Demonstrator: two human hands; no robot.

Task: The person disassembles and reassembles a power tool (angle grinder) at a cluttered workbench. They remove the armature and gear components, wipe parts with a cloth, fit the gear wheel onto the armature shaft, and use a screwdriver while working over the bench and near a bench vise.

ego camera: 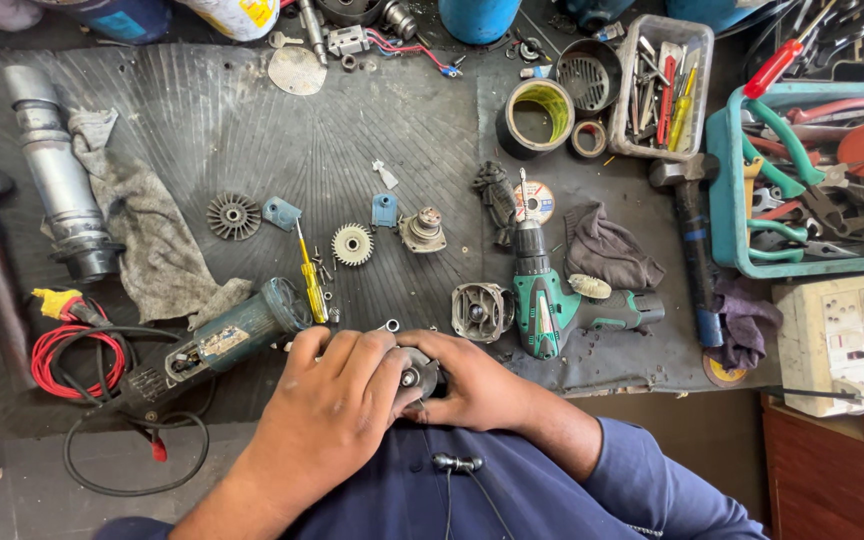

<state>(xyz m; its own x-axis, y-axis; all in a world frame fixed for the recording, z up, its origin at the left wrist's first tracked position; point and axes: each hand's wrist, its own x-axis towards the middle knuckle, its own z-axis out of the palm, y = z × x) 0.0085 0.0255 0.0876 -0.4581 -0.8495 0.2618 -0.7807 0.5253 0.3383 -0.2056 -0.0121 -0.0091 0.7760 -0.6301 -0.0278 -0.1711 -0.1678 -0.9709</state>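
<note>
Both your left hand (327,405) and right hand (472,385) are clenched around the small metal motor part (418,377) at the desk (252,130) front edge; keep it braced, clear of the green drill (550,300).

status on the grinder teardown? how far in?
Done: grinder body lies opened on the mat, with fan, gear and gear housing laid out separately. In hand: left hand and right hand both grip a small metal part at the bench edge. Left: nothing looks reassembled yet.
</note>
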